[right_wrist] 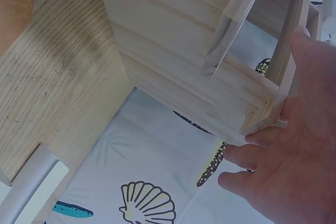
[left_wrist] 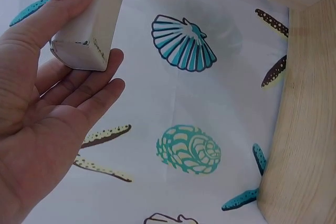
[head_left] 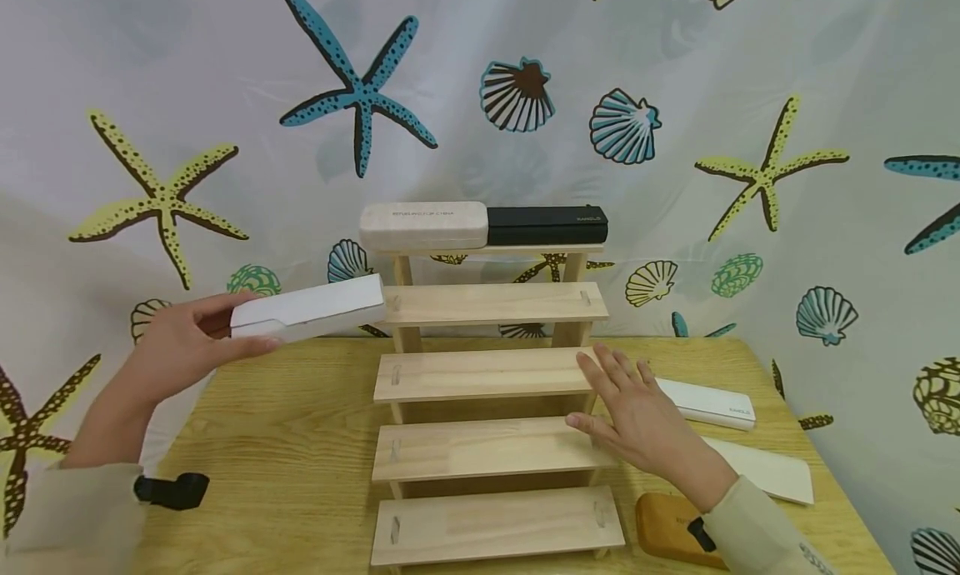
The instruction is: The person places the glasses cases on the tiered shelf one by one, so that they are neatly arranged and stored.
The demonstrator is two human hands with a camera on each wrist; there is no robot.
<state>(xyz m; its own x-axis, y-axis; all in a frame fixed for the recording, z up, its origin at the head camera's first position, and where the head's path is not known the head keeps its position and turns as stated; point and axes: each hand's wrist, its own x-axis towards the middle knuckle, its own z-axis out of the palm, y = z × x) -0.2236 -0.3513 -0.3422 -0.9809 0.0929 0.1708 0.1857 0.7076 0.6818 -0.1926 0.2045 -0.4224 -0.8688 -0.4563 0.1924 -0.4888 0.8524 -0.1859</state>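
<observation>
My left hand (head_left: 191, 337) pinches one end of a long white box (head_left: 311, 308), thumb in front and fingers behind. The box is held in the air, tilted slightly up to the right, its far end overlapping the left end of the second shelf from the top (head_left: 495, 302) in the head view. Whether they touch, I cannot tell. My right hand (head_left: 637, 408) lies spread at the right end of the middle shelf (head_left: 487, 373) of a wooden tiered stand, fingers extended. In the right wrist view, its thumb and fingertips are at the stand's side edge (right_wrist: 286, 85).
On the top shelf sit a cream case (head_left: 423, 227) and a black case (head_left: 547, 226), end to end. Right of the stand, a white case (head_left: 712, 404), another white case (head_left: 772, 471) and an orange-brown case (head_left: 663, 525) lie on the wooden table (head_left: 270, 442). A patterned curtain hangs behind.
</observation>
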